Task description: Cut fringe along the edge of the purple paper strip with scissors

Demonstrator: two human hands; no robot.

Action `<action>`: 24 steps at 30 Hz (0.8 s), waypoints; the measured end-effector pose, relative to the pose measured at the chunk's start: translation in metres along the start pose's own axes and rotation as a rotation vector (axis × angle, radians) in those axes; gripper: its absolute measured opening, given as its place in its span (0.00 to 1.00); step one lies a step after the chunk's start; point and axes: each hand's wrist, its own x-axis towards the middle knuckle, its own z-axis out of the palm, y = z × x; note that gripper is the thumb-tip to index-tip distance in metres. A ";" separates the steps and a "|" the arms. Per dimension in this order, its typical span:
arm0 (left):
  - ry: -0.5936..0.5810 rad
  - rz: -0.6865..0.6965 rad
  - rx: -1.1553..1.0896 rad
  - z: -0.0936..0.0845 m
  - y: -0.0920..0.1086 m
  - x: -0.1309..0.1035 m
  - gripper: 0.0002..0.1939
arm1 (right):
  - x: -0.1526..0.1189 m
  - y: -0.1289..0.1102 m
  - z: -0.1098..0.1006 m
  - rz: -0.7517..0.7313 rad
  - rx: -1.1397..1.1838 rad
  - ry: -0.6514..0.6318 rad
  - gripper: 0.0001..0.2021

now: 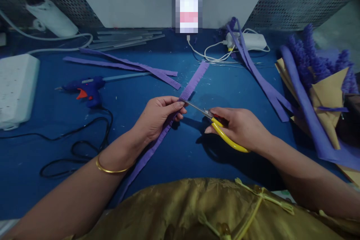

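My left hand (165, 115) pinches a long purple paper strip (195, 80) between thumb and fingers. One end of the strip slants up and away, its edge finely notched, while the rest trails down toward my lap. My right hand (239, 124) is closed around yellow-handled scissors (229, 139). Their blades point left and meet the strip's edge beside my left thumb; the tips are partly hidden there. A few more purple strips (132, 63) lie behind my left hand.
At left, a blue glue gun (91, 86) lies with its black cord (108, 127) looped nearby, beside a white power strip (21, 86). A phone (189, 2) stands at the back. Purple flowers (317, 63) and brown wrapping paper (327, 101) are at right. Clear glue sticks (126, 39) lie behind.
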 end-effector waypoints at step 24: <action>-0.034 -0.014 -0.040 -0.001 0.002 0.000 0.10 | 0.001 0.000 -0.002 0.022 0.025 -0.005 0.20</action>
